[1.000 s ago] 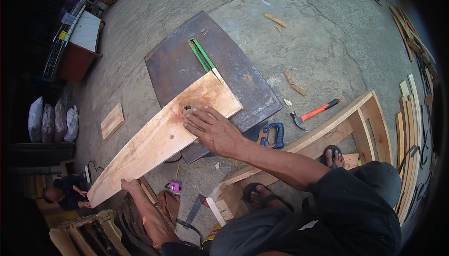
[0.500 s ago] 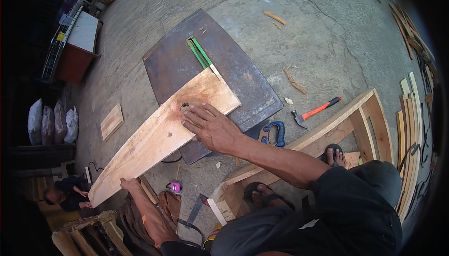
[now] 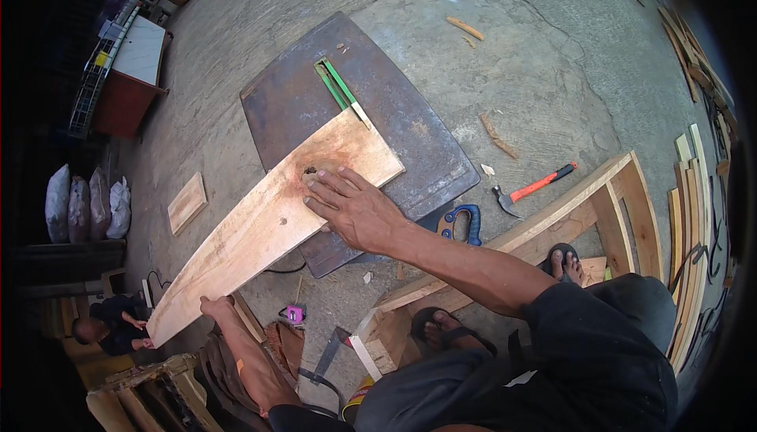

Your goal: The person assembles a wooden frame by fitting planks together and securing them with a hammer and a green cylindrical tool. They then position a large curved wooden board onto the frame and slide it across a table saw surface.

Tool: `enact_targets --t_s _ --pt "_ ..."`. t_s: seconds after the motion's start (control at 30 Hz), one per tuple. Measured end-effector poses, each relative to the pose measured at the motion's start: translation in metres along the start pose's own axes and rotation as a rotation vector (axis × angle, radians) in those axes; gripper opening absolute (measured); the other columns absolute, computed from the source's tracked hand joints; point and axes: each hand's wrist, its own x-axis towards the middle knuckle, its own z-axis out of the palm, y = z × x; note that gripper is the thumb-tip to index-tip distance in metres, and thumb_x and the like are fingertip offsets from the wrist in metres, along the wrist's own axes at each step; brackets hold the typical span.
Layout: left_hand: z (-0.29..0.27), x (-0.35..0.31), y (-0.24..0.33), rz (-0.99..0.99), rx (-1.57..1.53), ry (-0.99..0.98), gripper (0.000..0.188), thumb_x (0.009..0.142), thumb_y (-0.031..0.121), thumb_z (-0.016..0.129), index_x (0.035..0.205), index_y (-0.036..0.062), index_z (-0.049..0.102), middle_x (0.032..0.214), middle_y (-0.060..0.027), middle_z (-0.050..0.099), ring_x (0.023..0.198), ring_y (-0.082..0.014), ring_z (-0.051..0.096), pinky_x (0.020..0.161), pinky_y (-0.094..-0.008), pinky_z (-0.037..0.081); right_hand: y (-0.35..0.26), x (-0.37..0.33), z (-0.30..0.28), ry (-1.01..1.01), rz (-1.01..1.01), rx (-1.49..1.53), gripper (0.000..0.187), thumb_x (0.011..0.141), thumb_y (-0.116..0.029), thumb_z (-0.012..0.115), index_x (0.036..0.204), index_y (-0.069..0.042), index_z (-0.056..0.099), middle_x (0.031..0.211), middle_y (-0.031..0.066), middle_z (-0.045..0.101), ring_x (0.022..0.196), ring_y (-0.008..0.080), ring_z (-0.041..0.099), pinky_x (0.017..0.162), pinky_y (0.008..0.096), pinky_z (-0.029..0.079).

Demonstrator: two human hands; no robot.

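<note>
A long wooden board [image 3: 244, 235], wide at one end and tapering along a curved edge, lies with its wide end on a dark, worn tabletop [image 3: 386, 93]. My right hand [image 3: 355, 209] rests flat on the board, fingers stretched out beside a dark knot. At the near edge of the narrower part, my left hand [image 3: 217, 306] grips the board, thumb on top and the other fingers mostly hidden. A green slotted piece [image 3: 337, 85] sticks out from the board's far end. Beyond the narrow tip, another person [image 3: 118, 323] has hands close to it.
A blue-handled saw [image 3: 471, 225] and a red-and-black hammer [image 3: 542, 183] are right of the tabletop. A wooden frame [image 3: 505, 250] surrounds my feet. A pink tape measure [image 3: 293, 314] sits near my left arm. A short wood block [image 3: 188, 203] lies left; long strips [image 3: 688, 250] line the right.
The board has shifted slightly away and to the left, both my hands moving with it. One more small chip shows near the tabletop's far corner.
</note>
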Motion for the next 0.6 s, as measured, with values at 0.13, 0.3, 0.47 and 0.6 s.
enact_targets --t_s 0.13,0.3,0.47,0.6 --pt "-0.004 0.008 0.002 0.014 -0.005 -0.019 0.054 0.105 0.037 0.039 0.144 0.0016 0.048 0.147 -0.0163 0.054 0.134 -0.0357 0.053 0.109 -0.053 0.044 0.0 0.002 -0.001 0.008 -0.004 0.026 0.053 0.093 -0.031 0.066 0.141 -0.009 0.057 0.15 0.0114 0.052 0.145 0.0283 0.042 0.122 0.0481 0.027" --pt "0.005 -0.002 -0.004 -0.021 -0.046 -0.009 0.057 0.105 0.037 0.041 0.147 0.0 0.045 0.152 -0.0168 0.05 0.138 -0.0355 0.049 0.113 -0.0511 0.04 0.004 0.001 0.002 0.045 -0.012 0.027 0.052 0.092 -0.028 0.065 0.138 -0.006 0.059 0.146 0.0134 0.054 0.143 0.0308 0.043 0.123 0.048 0.027" --pt "-0.002 0.01 0.008 0.02 -0.05 -0.056 0.062 0.106 0.042 0.036 0.155 0.0038 0.037 0.159 -0.0188 0.04 0.145 -0.04 0.039 0.118 -0.0618 0.032 0.0 0.006 0.001 0.035 -0.02 0.039 0.053 0.092 -0.029 0.066 0.14 -0.008 0.057 0.149 0.0121 0.052 0.144 0.0294 0.042 0.122 0.0482 0.028" --pt "0.006 0.002 -0.006 0.016 -0.036 -0.047 0.061 0.106 0.039 0.038 0.153 0.0007 0.037 0.158 -0.0189 0.041 0.144 -0.0385 0.04 0.117 -0.0573 0.034 0.005 0.005 0.003 0.015 -0.002 0.013 0.054 0.093 -0.031 0.067 0.141 -0.009 0.056 0.149 0.0114 0.052 0.145 0.029 0.042 0.122 0.0483 0.028"
